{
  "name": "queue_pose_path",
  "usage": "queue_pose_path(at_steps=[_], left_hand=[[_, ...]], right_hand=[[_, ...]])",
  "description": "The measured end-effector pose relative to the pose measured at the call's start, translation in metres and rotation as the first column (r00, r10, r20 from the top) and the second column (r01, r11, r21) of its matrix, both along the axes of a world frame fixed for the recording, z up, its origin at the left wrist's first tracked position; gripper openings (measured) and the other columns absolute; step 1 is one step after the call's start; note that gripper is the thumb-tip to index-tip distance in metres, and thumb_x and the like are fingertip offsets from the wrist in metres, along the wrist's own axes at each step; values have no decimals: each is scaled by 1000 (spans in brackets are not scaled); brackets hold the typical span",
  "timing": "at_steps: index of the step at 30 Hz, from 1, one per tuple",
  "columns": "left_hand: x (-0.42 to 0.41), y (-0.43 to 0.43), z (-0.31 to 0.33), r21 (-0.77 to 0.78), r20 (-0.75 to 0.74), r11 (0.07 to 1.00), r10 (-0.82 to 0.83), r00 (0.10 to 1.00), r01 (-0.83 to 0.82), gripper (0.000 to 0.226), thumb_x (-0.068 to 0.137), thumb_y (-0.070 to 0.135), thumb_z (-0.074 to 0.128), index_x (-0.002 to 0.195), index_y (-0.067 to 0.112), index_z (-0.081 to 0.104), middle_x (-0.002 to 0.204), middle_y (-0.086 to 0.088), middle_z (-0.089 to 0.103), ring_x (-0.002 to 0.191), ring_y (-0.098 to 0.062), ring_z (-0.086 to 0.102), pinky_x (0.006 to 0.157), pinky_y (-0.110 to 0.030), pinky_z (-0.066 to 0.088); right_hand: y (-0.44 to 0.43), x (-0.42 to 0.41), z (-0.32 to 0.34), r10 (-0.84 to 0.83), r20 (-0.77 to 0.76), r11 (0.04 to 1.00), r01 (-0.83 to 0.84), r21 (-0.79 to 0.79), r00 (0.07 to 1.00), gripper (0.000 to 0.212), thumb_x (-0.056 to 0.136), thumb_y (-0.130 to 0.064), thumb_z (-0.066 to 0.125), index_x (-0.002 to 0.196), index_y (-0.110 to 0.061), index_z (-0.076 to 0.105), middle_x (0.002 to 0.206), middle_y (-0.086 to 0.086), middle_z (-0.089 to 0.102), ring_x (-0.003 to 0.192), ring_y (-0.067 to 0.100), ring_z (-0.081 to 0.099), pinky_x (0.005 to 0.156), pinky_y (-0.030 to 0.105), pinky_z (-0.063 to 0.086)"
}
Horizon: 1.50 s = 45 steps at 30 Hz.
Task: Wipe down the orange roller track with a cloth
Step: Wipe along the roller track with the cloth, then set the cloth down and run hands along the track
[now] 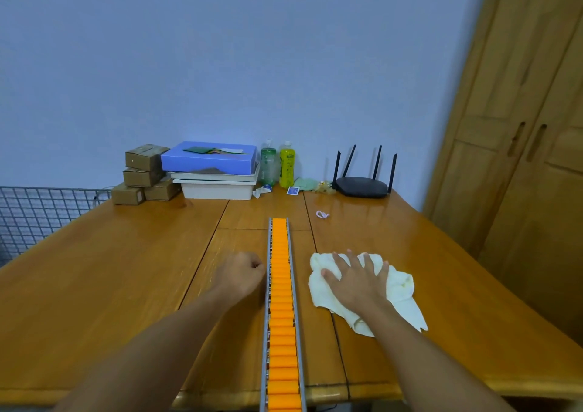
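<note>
Two hands are in my view on a glossy wooden table (126, 269) made of joined panels. The orange roller track (280, 285) runs down its middle from mid-table to the near edge, framed by grey rails. My left hand (243, 274) is clenched into a fist against the track's left rail. My right hand (356, 280) lies flat, fingers spread and straight, pressing on a crumpled white cloth (400, 288) just right of the track. Along the far edge, against a pale blue wall (220, 49), sit cardboard boxes (142, 175), a blue box (209, 158) on white trays (217, 186), two bottles (277, 165) and a black router (361, 186). A wooden wardrobe (520, 128) stands at right, a wire grid (38, 213) at left.
</note>
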<state>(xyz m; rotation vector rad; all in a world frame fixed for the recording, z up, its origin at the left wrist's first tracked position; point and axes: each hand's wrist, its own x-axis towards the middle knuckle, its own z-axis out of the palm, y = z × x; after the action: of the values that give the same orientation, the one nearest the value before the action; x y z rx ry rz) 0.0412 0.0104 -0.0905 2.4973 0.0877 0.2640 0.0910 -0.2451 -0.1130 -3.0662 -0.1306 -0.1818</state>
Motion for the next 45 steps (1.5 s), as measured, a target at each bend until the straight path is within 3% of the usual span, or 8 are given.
queue_pose_path(at_steps=[14, 17, 20, 24, 32, 37, 41, 45], left_hand=[[-3, 0, 2, -20, -12, 1000, 6, 1000, -6, 17, 103, 22, 56, 97, 19, 71, 85, -5, 72, 72, -16, 64, 61, -27, 47], [-2, 0, 2, -21, -1, 1000, 7, 1000, -7, 15, 103, 22, 56, 101, 21, 71, 84, -1, 71, 76, -17, 67, 62, -27, 50], [-3, 1, 3, -15, -2, 1000, 1, 1000, -1, 17, 102, 23, 56, 104, 19, 72, 85, -2, 72, 81, -20, 70, 69, -35, 58], [-2, 1, 4, -9, -3, 1000, 1, 1000, -1, 18, 103, 22, 55, 102, 17, 72, 86, -5, 73, 79, -21, 69, 69, -37, 58], [5, -3, 3, -32, -5, 999, 0, 1000, 0, 15, 103, 20, 56, 103, 18, 70, 85, -1, 69, 75, -11, 65, 64, -23, 52], [14, -2, -2, -33, -15, 999, 2, 1000, -3, 15, 104, 20, 55, 106, 18, 69, 88, 1, 68, 76, -9, 64, 62, -20, 48], [28, 3, -7, -46, -24, 999, -4, 1000, 3, 16, 103, 19, 55, 111, 19, 69, 98, 1, 70, 89, -12, 68, 78, -26, 58], [53, 5, -4, -39, 13, 999, -5, 1000, 6, 22, 102, 19, 57, 119, 17, 70, 109, 0, 72, 97, -12, 68, 85, -32, 59]], right_hand=[[-1, 0, 3, 9, -31, 1000, -9, -5, 999, 75, 92, -77, 7, 158, -44, 10, 169, -5, 6, 154, 32, 3, 117, 65, -6], [0, -1, 8, 10, 12, 1000, -10, 16, 1000, 74, 93, -76, 9, 158, -42, 17, 168, -4, 13, 154, 31, 9, 118, 62, -3], [2, -3, 18, 45, 151, 998, -50, 33, 988, 67, 97, -70, 18, 152, -36, 37, 160, -2, 35, 148, 26, 28, 120, 53, 8], [9, -3, 33, 96, 309, 992, -116, 47, 946, 50, 102, -55, 30, 124, -22, 63, 125, -1, 63, 114, 20, 55, 97, 37, 39], [26, 2, 48, 169, 358, 981, -191, 26, 918, 36, 104, -39, 36, 111, -19, 65, 110, -1, 64, 96, 18, 55, 77, 34, 38], [50, 11, 46, 242, 323, 957, -280, 79, 915, 37, 105, -35, 38, 122, -17, 65, 119, 0, 62, 100, 20, 56, 77, 34, 41], [68, 22, 48, 287, 286, 936, -332, 120, 914, 37, 105, -32, 39, 131, -18, 61, 128, 0, 61, 108, 20, 57, 86, 36, 48], [79, 40, 51, 311, 276, 926, -355, 129, 910, 36, 104, -30, 40, 133, -20, 59, 127, -1, 63, 106, 21, 59, 84, 36, 49]])
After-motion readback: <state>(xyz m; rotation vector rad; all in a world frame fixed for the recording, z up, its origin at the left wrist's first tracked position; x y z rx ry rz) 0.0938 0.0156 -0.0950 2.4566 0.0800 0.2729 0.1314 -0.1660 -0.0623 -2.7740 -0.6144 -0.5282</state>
